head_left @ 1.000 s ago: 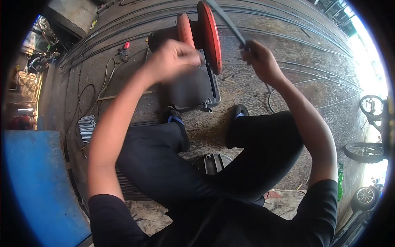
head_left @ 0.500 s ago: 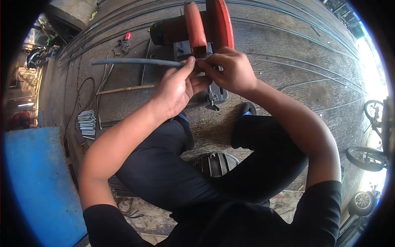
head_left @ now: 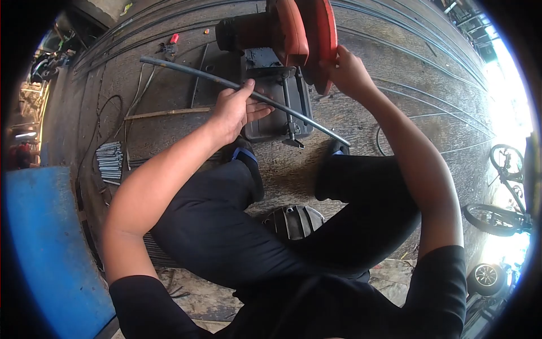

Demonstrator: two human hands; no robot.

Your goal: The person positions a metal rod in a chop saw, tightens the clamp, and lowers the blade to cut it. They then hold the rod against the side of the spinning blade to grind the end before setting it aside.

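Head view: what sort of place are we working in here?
Probably a metalworking yard: a red cut-off saw sits on the concrete floor, the left hand holds a long grey metal rod over it, and a bundle of short cut grey rods lies at left.

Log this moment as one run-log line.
left hand: grips metal rod laid across chop saw base | right hand: on red blade guard

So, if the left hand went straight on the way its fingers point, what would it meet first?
Most likely the chop saw's dark base, just beyond the fingertips of the left hand, which holds the metal rod across it. Depth is hard to judge here.
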